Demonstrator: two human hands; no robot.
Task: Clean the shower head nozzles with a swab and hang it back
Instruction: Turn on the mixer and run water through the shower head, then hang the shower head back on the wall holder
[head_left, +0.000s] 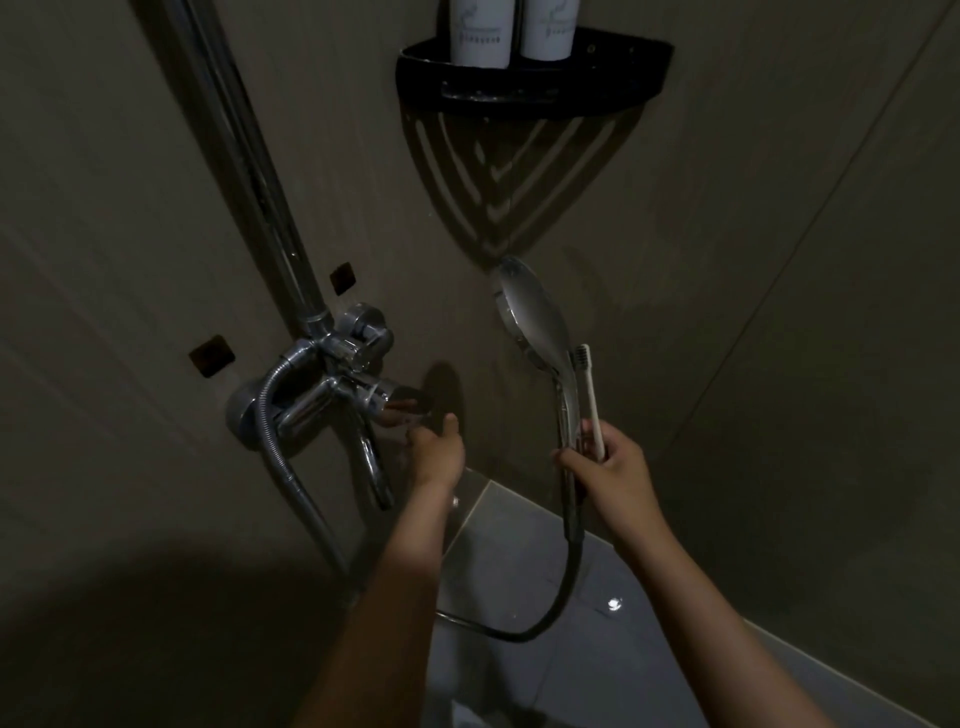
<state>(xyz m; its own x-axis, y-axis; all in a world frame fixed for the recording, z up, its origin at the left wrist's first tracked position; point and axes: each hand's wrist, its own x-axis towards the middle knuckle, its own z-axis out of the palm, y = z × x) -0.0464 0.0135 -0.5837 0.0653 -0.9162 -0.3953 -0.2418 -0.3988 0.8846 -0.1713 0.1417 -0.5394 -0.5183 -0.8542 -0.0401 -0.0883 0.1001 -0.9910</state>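
Chrome shower head (530, 306) is off its wall mount and held upright in the right hand (610, 470), its rounded back toward the camera and the nozzle face turned away toward the wall, so the state of the nozzles cannot be judged. The right grip is closed around the handle of the head and, in the same fist, pinches a white toothbrush (589, 395) (serving as the swab), whose bristled end stands up just beside the neck of the head. The hose (563, 582) loops down from the handle and runs back toward the mixer valve (317, 395).

The left hand (436, 449) is empty, fingers loosely spread, reaching at the lever end of the mixer valve; whether it touches the lever cannot be told in this dim light.

Judgement: the step in hand appears to be working the tap, either to wet or to rinse the head; scrubbing is not under way, since brush and head share one hand. The next move calls for the left hand to take either the head or the brush, so the face can be turned into view and worked. Rehanging remains to be done, on the riser rail (244, 171) at the left; no holder is visible.

Noted on the wall above: a black corner shelf (530, 78) carrying two white bottles (480, 31).
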